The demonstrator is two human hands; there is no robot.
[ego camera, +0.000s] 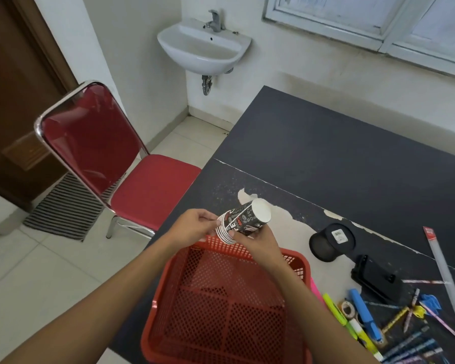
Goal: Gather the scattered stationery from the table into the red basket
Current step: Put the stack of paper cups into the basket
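Right hand (258, 244) around cups (243, 222); nearby, perhaps tape (348, 309)

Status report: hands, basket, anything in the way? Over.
Left hand and right hand both gripping paper cups above red basket. No stationery seen in basket. Highlighters, pencils loose on table beside it. Path clear.

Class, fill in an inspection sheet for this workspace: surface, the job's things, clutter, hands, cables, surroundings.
Surface: dark table, coating peeled near the basket.
Job's things: red basket, nothing visible inside; to its right lie highlighters, pencils, ruler, tape roll, hole punch and mesh holder on its side.
Clutter: stacked paper cups, held.
Hands: left hand and right hand both grip the cups above the basket's far rim.
Cables: nothing seen.
Surroundings: red chair, sink, window.
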